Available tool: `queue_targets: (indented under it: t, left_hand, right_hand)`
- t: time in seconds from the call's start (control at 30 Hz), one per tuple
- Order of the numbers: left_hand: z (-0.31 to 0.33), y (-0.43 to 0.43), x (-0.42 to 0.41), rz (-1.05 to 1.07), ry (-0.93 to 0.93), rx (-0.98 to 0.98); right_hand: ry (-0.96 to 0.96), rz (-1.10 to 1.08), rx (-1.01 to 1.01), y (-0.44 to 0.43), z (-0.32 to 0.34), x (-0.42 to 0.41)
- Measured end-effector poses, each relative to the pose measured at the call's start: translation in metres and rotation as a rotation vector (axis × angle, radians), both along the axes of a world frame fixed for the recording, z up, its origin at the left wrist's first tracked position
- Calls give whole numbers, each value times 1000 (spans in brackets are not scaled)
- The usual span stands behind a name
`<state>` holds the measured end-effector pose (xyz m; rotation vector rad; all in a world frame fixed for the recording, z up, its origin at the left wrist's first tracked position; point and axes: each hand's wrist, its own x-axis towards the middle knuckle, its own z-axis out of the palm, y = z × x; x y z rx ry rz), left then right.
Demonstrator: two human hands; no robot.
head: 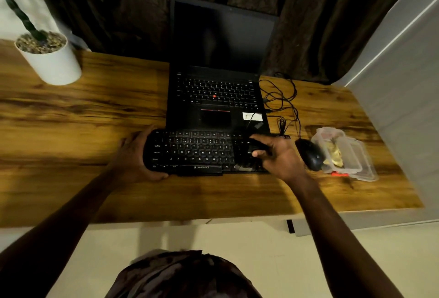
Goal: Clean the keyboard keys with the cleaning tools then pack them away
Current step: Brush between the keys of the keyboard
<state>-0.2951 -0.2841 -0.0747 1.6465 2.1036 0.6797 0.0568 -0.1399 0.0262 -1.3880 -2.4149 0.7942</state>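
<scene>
The keyboard (pixel 190 152) lies on the tabletop (pixel 71 119), just in front of the laptop (pixel 213 98). The left hand (pixel 133 152) holds its left end, with the grip wrapped round the edge: fingers at the far side, thumb at the near side. The right hand (pixel 278 155) is over the right-side keys, its grip pinching a dark tool (pixel 257 146) between thumb and forefinger (prob. a brush, but it is too blurred to be sure).

To do this step well, I think: keep the left hand firm so the board does not slide, work row by row w/ short light strokes, and push the dust toward one edge, not into the laptop. The mouse (pixel 311 157) and the clear plastic box (pixel 365 167) are near on the right, so mind the elbow.

Writing: "ZEBRONICS" (pixel 202 167) on the near edge, in white. The key letters are readable, e.g. Q W E R T Y, also Ctrl and Alt. The white sticker on the laptop I cannot read.
</scene>
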Motion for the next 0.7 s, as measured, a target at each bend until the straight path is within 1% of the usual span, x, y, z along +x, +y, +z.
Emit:
queue_targets:
  t: [0.1, 0.23, 0.3, 0.37, 0.43, 0.5, 0.6, 0.7]
  left_hand:
    - [-2, 0, -1, -1, 4, -17]
    - [-3, -1, -1, 12, 23, -24]
    - [-4, 0, 0, 17, 21, -24]
    - [-5, 2, 1, 16, 15, -27]
    - [-6, 2, 0, 20, 6, -34]
    - [-7, 2, 0, 23, 13, -38]
    - [-7, 3, 0, 24, 18, -44]
    - [-7, 2, 1, 31, 19, -54]
  right_hand:
    - [-25, -41, 26, 5, 2, 11]
    - [27, -31, -33, -11, -3, -10]
    - [40, 0, -10, -21, -4, -27]
    - [107, 40, -2, -29, -3, -41]
    - [127, 68, -8, -32, -3, -47]
    - [83, 63, 6, -29, -1, -42]
    - [-37, 52, 64, -20, 1, -29]
    - [-68, 54, 81, -22, 0, -33]
